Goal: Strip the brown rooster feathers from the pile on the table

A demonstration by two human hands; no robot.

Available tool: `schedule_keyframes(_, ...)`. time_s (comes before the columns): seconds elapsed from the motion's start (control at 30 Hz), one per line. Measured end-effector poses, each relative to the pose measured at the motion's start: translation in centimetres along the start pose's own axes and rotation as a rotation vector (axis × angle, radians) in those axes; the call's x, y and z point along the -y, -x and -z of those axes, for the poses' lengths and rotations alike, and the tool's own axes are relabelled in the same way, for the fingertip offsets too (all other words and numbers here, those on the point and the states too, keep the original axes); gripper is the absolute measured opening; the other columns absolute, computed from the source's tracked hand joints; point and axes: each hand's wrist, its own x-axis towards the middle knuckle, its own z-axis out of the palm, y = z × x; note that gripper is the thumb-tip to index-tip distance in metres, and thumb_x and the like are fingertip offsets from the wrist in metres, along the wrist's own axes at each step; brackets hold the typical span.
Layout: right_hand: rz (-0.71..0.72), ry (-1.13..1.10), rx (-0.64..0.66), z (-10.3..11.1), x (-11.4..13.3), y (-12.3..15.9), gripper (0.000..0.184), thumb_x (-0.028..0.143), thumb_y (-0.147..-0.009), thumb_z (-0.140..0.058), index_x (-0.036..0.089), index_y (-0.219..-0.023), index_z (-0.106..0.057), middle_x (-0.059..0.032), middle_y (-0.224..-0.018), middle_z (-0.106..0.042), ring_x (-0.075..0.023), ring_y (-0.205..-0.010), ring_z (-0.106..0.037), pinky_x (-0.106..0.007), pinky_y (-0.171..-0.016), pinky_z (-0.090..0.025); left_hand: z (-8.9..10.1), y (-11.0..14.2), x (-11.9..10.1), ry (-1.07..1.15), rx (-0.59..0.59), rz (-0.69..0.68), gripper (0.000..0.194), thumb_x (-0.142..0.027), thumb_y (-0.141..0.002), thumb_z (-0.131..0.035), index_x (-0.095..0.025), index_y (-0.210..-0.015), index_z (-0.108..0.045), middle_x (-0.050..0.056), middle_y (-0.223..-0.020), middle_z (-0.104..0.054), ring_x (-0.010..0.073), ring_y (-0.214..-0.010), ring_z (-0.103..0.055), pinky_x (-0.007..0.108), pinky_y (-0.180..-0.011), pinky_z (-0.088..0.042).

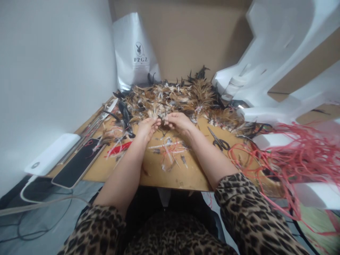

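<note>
My left hand (pixel 149 126) and my right hand (pixel 179 121) meet over the table, a short gap between their fingertips. Both are closed in a pinch on a small feather (pixel 161 119), dark in part, which spans that gap; its exact shape is too small to tell. Right behind them spreads a large heap of brown, cream and black feathers (pixel 170 95). Black feathers (pixel 124 112) lie left of my left hand. Scissors with black handles (pixel 219 140) rest to the right of my right forearm.
A phone (pixel 79 164) and a white power bank (pixel 51 154) with a cable lie at the left edge. Tangled red strips (pixel 300 159) cover the right side. A silver bag (pixel 135 53) stands behind the heap. Feather scraps and threads (pixel 171 150) litter the wooden tabletop (pixel 183 179).
</note>
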Motion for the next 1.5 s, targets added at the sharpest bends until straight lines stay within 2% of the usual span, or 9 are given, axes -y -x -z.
schedule_keyframes(0.07,0.009,-0.124,-0.059,0.0,-0.1,-0.3,0.032,0.036,-0.052,-0.077,0.014,-0.067,-0.06,0.0015,-0.058,-0.061,-0.0041,-0.044,-0.046,-0.016,-0.04,-0.03,0.0,0.1,-0.1,0.023,0.003,0.033,0.006,-0.008,-0.076,-0.061,-0.008,-0.07,-0.06,0.004,-0.064,-0.066,0.0045,-0.047,-0.058,0.012,-0.043,-0.042)
schedule_keyframes(0.17,0.026,-0.178,-0.129,-0.3,-0.4,-0.5,0.037,0.037,-0.047,-0.08,0.015,-0.068,-0.059,0.0026,-0.056,-0.06,-0.0042,-0.044,-0.046,-0.016,-0.04,-0.031,-0.1,0.3,0.0,0.006,0.064,0.097,0.002,-0.008,-0.075,-0.062,-0.008,-0.073,-0.061,0.006,-0.066,-0.067,0.0064,-0.049,-0.06,0.012,-0.043,-0.044)
schedule_keyframes(0.37,0.063,-0.132,-0.174,-0.9,-1.0,-0.6,0.039,0.042,-0.047,-0.078,0.016,-0.068,-0.058,0.0062,-0.046,-0.051,-0.0047,-0.04,-0.042,-0.018,-0.041,-0.03,0.0,0.2,0.5,0.005,0.153,0.145,0.002,-0.008,-0.075,-0.063,-0.008,-0.074,-0.062,0.008,-0.069,-0.069,0.007,-0.053,-0.062,0.011,-0.044,-0.045)
schedule_keyframes(0.7,0.071,-0.086,-0.219,-1.4,-1.5,-0.6,0.039,0.043,-0.049,-0.076,0.016,-0.071,-0.058,0.0054,-0.051,-0.054,-0.0051,-0.045,-0.045,-0.018,-0.045,-0.033,-0.4,0.4,0.3,0.003,0.169,0.135,0.004,-0.006,-0.075,-0.062,-0.007,-0.072,-0.064,0.005,-0.063,-0.066,0.0036,-0.05,-0.058,0.01,-0.047,-0.044)
schedule_keyframes(0.87,0.053,-0.096,-0.22,-1.6,-1.6,-0.5,0.038,0.041,-0.049,-0.076,0.015,-0.07,-0.059,0.0041,-0.053,-0.056,-0.0052,-0.046,-0.046,-0.018,-0.046,-0.034,-0.5,0.6,0.2,-0.019,0.13,0.073,0.009,-0.004,-0.074,-0.061,-0.007,-0.066,-0.062,0.004,-0.059,-0.064,0.0036,-0.048,-0.056,0.011,-0.046,-0.043)
schedule_keyframes(1.0,0.067,-0.05,-0.178,-1.6,-1.5,-0.4,0.035,0.042,-0.051,-0.075,0.014,-0.066,-0.059,0.0061,-0.047,-0.051,-0.0035,-0.042,-0.037,-0.019,-0.042,-0.026,-0.6,0.7,0.3,-0.085,0.095,0.002,0.008,-0.007,-0.073,-0.063,-0.007,-0.065,-0.062,0.004,-0.059,-0.064,0.0037,-0.048,-0.056,0.012,-0.048,-0.043)
schedule_keyframes(1.17,0.077,-0.026,-0.247,-1.6,-1.4,-0.2,0.033,0.04,-0.049,-0.074,0.015,-0.062,-0.058,0.0066,-0.046,-0.05,-0.004,-0.042,-0.036,-0.02,-0.044,-0.026,-0.6,0.9,0.4,-0.224,0.155,0.006,0.009,-0.014,-0.068,-0.07,-0.007,-0.068,-0.065,0.007,-0.062,-0.066,0.0047,-0.049,-0.056,0.014,-0.051,-0.045)
schedule_keyframes(1.37,0.07,0.01,-0.218,-1.5,-1.2,0.0,0.034,0.043,-0.049,-0.073,0.015,-0.061,-0.058,0.007,-0.044,-0.048,-0.004,-0.042,-0.034,-0.02,-0.044,-0.023,-0.1,0.7,0.5,-0.32,0.192,-0.034,0.014,-0.02,-0.065,-0.073,-0.008,-0.068,-0.067,0.009,-0.067,-0.068,0.006,-0.05,-0.057,0.015,-0.048,-0.044)
schedule_keyframes(1.5,0.103,0.141,-0.167,-1.1,-0.8,0.4,0.034,0.045,-0.054,-0.071,0.014,-0.058,-0.058,0.0068,-0.043,-0.046,-0.0035,-0.043,-0.032,-0.02,-0.044,-0.023,-0.2,0.7,0.7,-0.414,0.203,-0.087,0.013,-0.021,-0.066,-0.071,-0.009,-0.067,-0.067,0.01,-0.07,-0.069,0.0077,-0.05,-0.058,0.017,-0.047,-0.043)
